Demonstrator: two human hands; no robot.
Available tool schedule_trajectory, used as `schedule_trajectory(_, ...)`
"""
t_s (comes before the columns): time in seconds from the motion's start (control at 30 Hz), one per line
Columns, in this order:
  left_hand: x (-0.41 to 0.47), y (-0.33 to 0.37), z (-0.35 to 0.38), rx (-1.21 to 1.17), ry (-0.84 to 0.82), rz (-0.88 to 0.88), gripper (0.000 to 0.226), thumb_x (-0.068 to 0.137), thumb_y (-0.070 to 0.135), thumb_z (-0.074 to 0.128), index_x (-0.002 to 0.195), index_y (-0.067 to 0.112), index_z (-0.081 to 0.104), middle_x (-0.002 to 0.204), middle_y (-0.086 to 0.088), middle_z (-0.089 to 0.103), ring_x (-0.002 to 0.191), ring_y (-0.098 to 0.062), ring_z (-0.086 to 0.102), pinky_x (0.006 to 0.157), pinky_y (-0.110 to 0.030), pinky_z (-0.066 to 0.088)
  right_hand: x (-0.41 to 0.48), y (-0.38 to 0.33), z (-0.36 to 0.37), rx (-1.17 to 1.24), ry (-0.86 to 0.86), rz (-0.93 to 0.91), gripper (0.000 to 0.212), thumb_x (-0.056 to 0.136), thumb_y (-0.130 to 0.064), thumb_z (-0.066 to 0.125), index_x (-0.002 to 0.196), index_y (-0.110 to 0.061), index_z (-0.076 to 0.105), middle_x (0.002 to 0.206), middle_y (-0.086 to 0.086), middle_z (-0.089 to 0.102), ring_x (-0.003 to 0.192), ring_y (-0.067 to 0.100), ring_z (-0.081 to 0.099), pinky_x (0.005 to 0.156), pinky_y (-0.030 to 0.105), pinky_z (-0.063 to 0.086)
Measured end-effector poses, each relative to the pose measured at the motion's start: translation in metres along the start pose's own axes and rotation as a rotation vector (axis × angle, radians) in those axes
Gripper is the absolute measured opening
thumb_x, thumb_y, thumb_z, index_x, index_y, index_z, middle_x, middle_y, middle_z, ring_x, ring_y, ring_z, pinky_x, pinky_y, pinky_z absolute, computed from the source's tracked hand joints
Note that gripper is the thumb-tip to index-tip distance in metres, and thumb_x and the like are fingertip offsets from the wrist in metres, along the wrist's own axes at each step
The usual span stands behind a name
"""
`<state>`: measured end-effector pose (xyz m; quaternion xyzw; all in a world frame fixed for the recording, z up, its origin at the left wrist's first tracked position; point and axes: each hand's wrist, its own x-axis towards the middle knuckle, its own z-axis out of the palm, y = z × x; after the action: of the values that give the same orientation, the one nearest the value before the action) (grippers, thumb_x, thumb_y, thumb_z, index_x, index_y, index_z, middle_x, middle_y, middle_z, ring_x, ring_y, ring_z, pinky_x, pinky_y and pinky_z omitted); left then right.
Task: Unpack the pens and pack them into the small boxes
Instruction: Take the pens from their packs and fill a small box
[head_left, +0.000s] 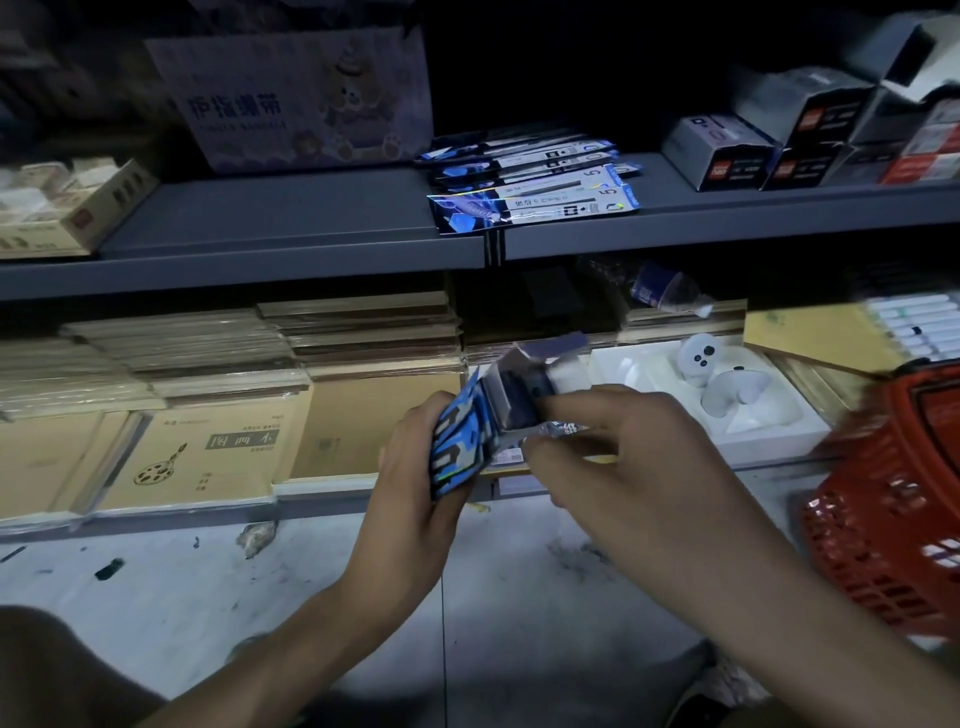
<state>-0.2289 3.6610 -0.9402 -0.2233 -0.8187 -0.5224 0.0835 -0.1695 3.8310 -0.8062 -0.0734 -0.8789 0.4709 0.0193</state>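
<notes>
Your left hand (415, 467) grips blue pen packs (457, 441) beside the open small box (514, 395), your right hand (623, 441) fingers pinch a pen pack (558, 430) under it; the stack of packs (535, 187) at the shelf's (285, 218) front edge is not yet unpacked, so much seems left.

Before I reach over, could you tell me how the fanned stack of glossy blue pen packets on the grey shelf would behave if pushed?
The fanned stack of glossy blue pen packets would probably slide apart: the packets lie offset and their film looks slick. Each looks thin, so likely light and bendy. Near the grey shelf edge, it might spill.
</notes>
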Motion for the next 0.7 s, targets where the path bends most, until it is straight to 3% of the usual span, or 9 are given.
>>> schedule_trajectory(0.1, -0.002, -0.001, -0.001, -0.027, 0.002, -0.008, 0.050, 0.096, 0.014, 0.062, 0.144, 0.021, 0.046, 0.131, 0.005, 0.054, 0.120, -0.028, 0.055, 0.097, -0.055, 0.049, 0.003, 0.001, -0.001, 0.082, -0.079, 0.051, 0.018, 0.090, -0.023, 0.063, 0.095, -0.039, 0.070, 0.099, -0.020, 0.065, 0.092, 0.001, 0.066, 0.078, 0.026, 0.055)
schedule_trajectory(0.2, -0.005, -0.004, -0.001, -0.007, -0.020, -0.001, 0.051, 0.096, 0.014, 0.061, 0.143, 0.026, 0.045, 0.131, 0.006, 0.054, 0.118, -0.028, 0.056, 0.094, -0.056, 0.049, 0.006, 0.005, 0.001, 0.072, -0.168, 0.098, 0.017, 0.087, -0.022, 0.061, 0.090, -0.025, 0.078, 0.089, -0.007, 0.072, 0.086, 0.011, 0.067, 0.069, 0.032, 0.052)
schedule_trajectory(0.3, -0.006, -0.007, 0.000, 0.005, -0.038, 0.003, 0.051, 0.096, 0.014, 0.062, 0.142, 0.027, 0.045, 0.131, 0.006, 0.054, 0.117, -0.028, 0.056, 0.092, -0.057, 0.049, 0.008, 0.008, 0.003, 0.099, -0.196, 0.127, 0.023, 0.087, -0.013, 0.064, 0.098, -0.028, 0.079, 0.090, -0.014, 0.074, 0.090, 0.006, 0.066, 0.068, 0.024, 0.048)
schedule_trajectory(0.37, -0.006, -0.005, 0.000, 0.049, -0.044, 0.014, 0.052, 0.096, 0.015, 0.063, 0.142, 0.030, 0.045, 0.130, 0.009, 0.053, 0.116, -0.026, 0.056, 0.092, -0.055, 0.050, 0.010, 0.009, 0.004, 0.072, -0.203, 0.144, 0.024, 0.086, -0.010, 0.065, 0.098, -0.026, 0.078, 0.091, -0.011, 0.074, 0.090, 0.007, 0.066, 0.070, 0.027, 0.051)
schedule_trajectory(0.53, 0.000, 0.006, 0.001, 0.102, -0.081, 0.020, 0.055, 0.098, 0.016, 0.065, 0.145, 0.031, 0.042, 0.129, 0.012, 0.053, 0.117, -0.022, 0.055, 0.095, -0.048, 0.049, 0.013, 0.015, 0.001, -0.030, -0.134, 0.118, 0.015, 0.086, -0.015, 0.063, 0.092, -0.022, 0.075, 0.096, -0.006, 0.073, 0.091, 0.012, 0.065, 0.078, 0.031, 0.055)
schedule_trajectory(0.63, 0.004, 0.012, -0.003, 0.179, -0.078, 0.051, 0.059, 0.096, 0.012, 0.069, 0.144, 0.032, 0.040, 0.125, 0.011, 0.053, 0.112, -0.019, 0.053, 0.093, -0.044, 0.049, 0.011, 0.019, -0.004, -0.081, -0.083, 0.090, 0.018, 0.087, -0.018, 0.064, 0.095, -0.032, 0.071, 0.105, -0.008, 0.062, 0.096, 0.008, 0.062, 0.078, 0.026, 0.051)
schedule_trajectory(0.7, 0.003, 0.011, -0.006, 0.233, -0.109, 0.054, 0.061, 0.096, 0.012, 0.069, 0.145, 0.031, 0.037, 0.125, 0.010, 0.051, 0.110, -0.017, 0.050, 0.092, -0.043, 0.048, 0.009, 0.024, -0.005, -0.103, -0.018, 0.052, 0.027, 0.087, -0.019, 0.067, 0.100, -0.043, 0.068, 0.111, -0.016, 0.058, 0.104, 0.003, 0.060, 0.086, 0.028, 0.053)
